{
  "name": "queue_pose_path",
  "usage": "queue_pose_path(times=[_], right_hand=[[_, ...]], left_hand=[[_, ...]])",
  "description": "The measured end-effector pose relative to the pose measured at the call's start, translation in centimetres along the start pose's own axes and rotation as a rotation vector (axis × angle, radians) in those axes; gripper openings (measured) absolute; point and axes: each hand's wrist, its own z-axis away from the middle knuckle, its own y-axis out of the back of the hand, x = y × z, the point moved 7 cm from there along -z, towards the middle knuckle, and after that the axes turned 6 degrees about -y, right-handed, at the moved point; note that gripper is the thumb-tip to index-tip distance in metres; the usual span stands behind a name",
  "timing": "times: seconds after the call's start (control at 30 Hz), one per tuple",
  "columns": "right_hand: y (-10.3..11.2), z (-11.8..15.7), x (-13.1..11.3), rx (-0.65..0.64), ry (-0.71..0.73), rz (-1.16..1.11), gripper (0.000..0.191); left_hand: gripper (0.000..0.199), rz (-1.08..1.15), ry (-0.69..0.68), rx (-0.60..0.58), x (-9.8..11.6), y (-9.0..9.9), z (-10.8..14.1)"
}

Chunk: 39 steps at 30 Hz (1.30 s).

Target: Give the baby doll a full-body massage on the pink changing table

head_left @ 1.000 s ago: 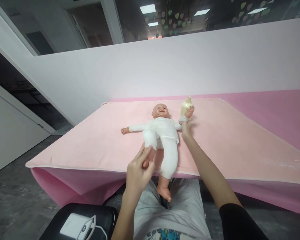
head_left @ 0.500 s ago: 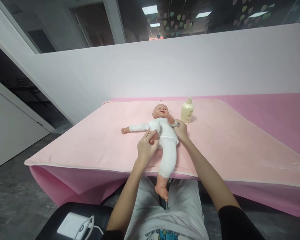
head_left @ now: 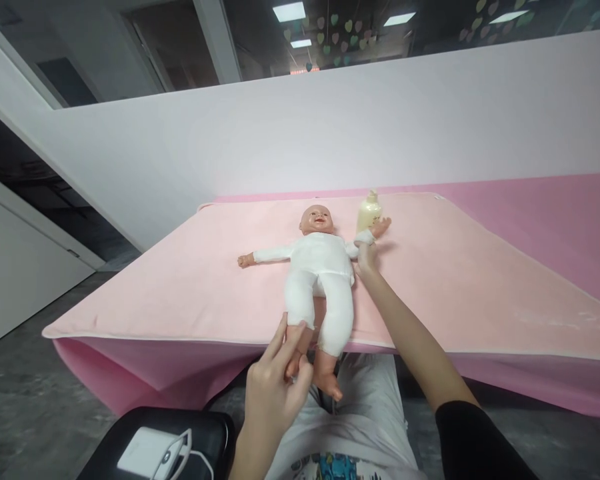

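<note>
A baby doll [head_left: 322,255] in a white outfit lies on its back on the pink mat [head_left: 180,280], its head toward the wall and its bare feet past the mat's near edge. My left hand [head_left: 279,383] is closed around the doll's lower leg on the left side, near the foot. My right hand [head_left: 367,259] grips the doll's forearm on the right, at the sleeve; that arm is stretched outward, its small hand in front of a pale yellow pump bottle [head_left: 369,212]. The doll's other arm lies straight out to the left.
A black stool [head_left: 220,427] at the lower left carries a white device [head_left: 147,453] with a cable. Behind the table rises a white wall [head_left: 330,133] with dark glass above. My legs are under the near edge.
My left hand has moved down toward me with the doll's leg, which was bent up and now extends. My right hand has drawn the doll's arm from its chest out to the right.
</note>
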Motion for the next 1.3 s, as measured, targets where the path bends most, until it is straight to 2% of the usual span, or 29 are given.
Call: queue_pose_path(times=[0.07,0.17,0.23,0.33,0.4,0.47,0.67,1.3], right_hand=[[0.5,-0.2,0.7,0.055,-0.127,-0.062,0.041],[0.8,0.3,0.4,0.074,-0.170,-0.066,0.039],[0.7,0.9,-0.8,0.046,-0.070,0.029,0.031],[-1.1,2.8,-3.7,-0.148,0.266,0.324,0.022],[-2.5,4.5,-5.2,-0.298,0.489,0.475,0.027],[-3.0,5.5,-6.0,-0.363,0.592,0.520,0.035],[-2.8,5.4,-6.2,-0.356,0.585,0.535,0.041],[-2.8,4.2,-4.6,-0.318,0.567,0.616,0.050]], left_hand=[[0.045,0.009,-0.025,0.042,-0.5,-0.5,-2.0],[0.044,0.037,-0.003,0.114,-2.5,-2.2,-6.1],[0.045,0.035,0.042,0.099,-4.1,-4.2,-8.6],[0.045,0.039,0.098,0.066,-5.7,-6.3,-10.7],[0.046,0.034,0.099,0.051,-5.9,-6.8,-10.9],[0.047,0.019,0.083,0.033,-5.6,-6.9,-10.5],[0.048,-0.014,0.056,0.005,-4.7,-7.3,-9.2],[0.050,0.040,0.083,-0.014,-5.3,-7.3,-9.6]])
